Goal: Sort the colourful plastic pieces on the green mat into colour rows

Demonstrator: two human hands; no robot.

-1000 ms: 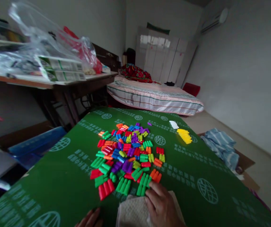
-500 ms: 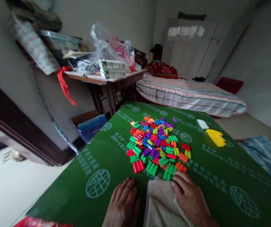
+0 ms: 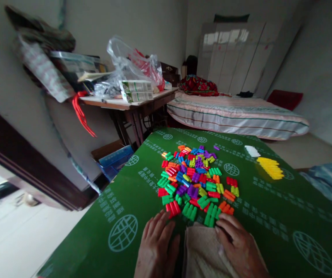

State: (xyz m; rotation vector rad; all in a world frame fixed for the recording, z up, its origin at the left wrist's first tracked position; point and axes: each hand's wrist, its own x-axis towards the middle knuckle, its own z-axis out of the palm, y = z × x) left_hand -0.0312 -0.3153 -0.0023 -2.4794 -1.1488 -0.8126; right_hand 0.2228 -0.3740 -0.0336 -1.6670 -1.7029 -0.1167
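Observation:
A heap of small plastic tube-shaped pieces (image 3: 195, 184) in green, red, orange, blue, purple and lime lies mid-table, many joined side by side in twos or threes. My left hand (image 3: 157, 244) rests palm down at the near left of the heap, fingers stretched toward a red triple piece (image 3: 173, 209). My right hand (image 3: 240, 242) lies over the edge of a folded beige cloth (image 3: 202, 251), its fingers extended and slightly bent. Its fingertips are close to a green triple piece (image 3: 212, 215); whether they touch it I cannot tell. I see nothing held in either hand.
The green table (image 3: 125, 266) carries printed globes and lettering. To the right lie a row of white pieces (image 3: 252, 151) and yellow pieces (image 3: 270, 168). Behind stand a cluttered side table (image 3: 137, 105) and a bed (image 3: 235, 114). Blue cloth (image 3: 328, 185) lies beyond the right edge.
My left hand has moved forward and a little right, nearer the red triple piece. My right hand stays on the cloth. The camera view has shifted slightly.

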